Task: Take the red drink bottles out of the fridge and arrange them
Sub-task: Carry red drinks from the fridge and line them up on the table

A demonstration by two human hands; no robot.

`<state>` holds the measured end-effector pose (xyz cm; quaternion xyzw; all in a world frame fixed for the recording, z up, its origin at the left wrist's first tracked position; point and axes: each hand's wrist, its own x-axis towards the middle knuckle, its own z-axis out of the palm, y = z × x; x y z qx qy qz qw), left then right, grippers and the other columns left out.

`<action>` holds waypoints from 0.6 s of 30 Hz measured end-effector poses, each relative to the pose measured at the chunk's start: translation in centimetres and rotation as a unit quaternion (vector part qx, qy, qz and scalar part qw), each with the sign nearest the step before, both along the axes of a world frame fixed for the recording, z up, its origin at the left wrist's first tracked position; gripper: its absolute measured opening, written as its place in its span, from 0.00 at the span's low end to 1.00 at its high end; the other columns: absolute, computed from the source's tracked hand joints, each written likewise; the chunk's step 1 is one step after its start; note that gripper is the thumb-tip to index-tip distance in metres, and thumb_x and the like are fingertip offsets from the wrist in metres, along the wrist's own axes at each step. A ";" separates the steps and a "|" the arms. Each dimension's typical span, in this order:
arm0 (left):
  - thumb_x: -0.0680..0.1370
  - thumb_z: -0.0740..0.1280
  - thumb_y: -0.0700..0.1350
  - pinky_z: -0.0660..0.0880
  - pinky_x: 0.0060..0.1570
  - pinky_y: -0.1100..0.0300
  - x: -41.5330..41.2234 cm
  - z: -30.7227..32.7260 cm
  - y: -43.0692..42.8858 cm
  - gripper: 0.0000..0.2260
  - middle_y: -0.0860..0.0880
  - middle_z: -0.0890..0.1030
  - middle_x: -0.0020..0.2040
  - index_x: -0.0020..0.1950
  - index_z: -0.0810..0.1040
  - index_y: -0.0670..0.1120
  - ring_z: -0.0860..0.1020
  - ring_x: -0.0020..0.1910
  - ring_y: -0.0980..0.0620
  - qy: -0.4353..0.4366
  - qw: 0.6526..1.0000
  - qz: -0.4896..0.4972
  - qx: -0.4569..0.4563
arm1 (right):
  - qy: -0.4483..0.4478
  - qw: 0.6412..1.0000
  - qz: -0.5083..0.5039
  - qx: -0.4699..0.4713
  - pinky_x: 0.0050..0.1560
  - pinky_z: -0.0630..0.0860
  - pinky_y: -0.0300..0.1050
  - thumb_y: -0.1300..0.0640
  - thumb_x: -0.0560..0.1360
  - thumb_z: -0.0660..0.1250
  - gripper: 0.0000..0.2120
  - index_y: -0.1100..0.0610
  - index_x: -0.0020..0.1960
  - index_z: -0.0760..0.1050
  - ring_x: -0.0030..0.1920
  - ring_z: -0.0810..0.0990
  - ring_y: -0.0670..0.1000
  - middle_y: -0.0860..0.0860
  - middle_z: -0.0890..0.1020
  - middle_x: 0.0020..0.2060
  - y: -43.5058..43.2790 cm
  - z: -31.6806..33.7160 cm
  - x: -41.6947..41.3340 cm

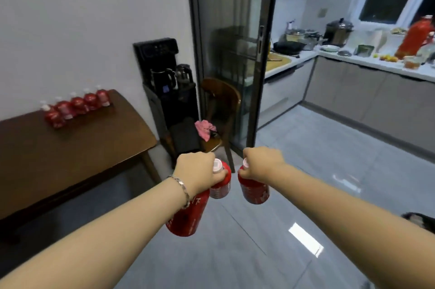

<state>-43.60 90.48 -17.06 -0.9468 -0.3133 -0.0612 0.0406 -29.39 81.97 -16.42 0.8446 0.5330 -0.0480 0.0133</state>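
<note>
My left hand [196, 171] grips two red drink bottles by their necks: one [188, 215] hangs below my wrist, the other [221, 185] shows its white cap beside my fingers. My right hand [262, 164] holds a third red bottle [255, 191] by its neck. All three hang over the grey tiled floor. Several more red bottles [77, 106] with white caps stand in a row along the back of the brown wooden table [70, 161] at the left. The fridge is out of view.
A black water dispenser [164, 81] stands against the wall right of the table. A wooden chair [219, 109] with a pink cloth sits before a sliding glass door [235, 53]. The kitchen counter [376, 67] at right carries pots and a red thermos.
</note>
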 end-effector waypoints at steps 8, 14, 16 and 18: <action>0.74 0.57 0.65 0.66 0.37 0.58 -8.1 -2.4 16.6 0.17 0.49 0.80 0.44 0.41 0.66 0.51 0.78 0.44 0.47 0.025 0.988 0.150 -0.014 | 0.000 0.988 0.155 -0.023 0.40 0.71 0.47 0.41 0.72 0.64 0.20 0.54 0.56 0.72 0.51 0.79 0.55 0.52 0.80 0.50 20.8 -1.6 -5.4; 0.74 0.56 0.65 0.68 0.38 0.58 -11.9 -2.1 29.1 0.18 0.50 0.80 0.44 0.43 0.67 0.51 0.78 0.43 0.49 0.026 0.965 0.262 -0.023 | 0.015 0.967 0.254 -0.018 0.44 0.70 0.47 0.42 0.73 0.63 0.20 0.56 0.57 0.71 0.54 0.78 0.57 0.53 0.79 0.54 36.1 -1.2 -8.7; 0.75 0.55 0.65 0.69 0.38 0.59 -13.3 -1.7 33.3 0.18 0.50 0.80 0.43 0.45 0.69 0.51 0.77 0.41 0.51 0.019 0.956 0.292 -0.030 | 0.017 0.961 0.274 -0.019 0.47 0.73 0.48 0.41 0.73 0.63 0.22 0.56 0.58 0.70 0.55 0.78 0.57 0.53 0.79 0.54 41.4 -0.9 -10.0; 0.75 0.55 0.66 0.69 0.37 0.60 -14.9 -1.2 36.8 0.20 0.51 0.80 0.44 0.48 0.70 0.50 0.75 0.38 0.52 0.025 0.947 0.318 -0.033 | 0.028 0.957 0.288 -0.021 0.50 0.75 0.49 0.41 0.73 0.63 0.23 0.56 0.60 0.70 0.54 0.78 0.57 0.54 0.78 0.54 45.8 -0.8 -11.5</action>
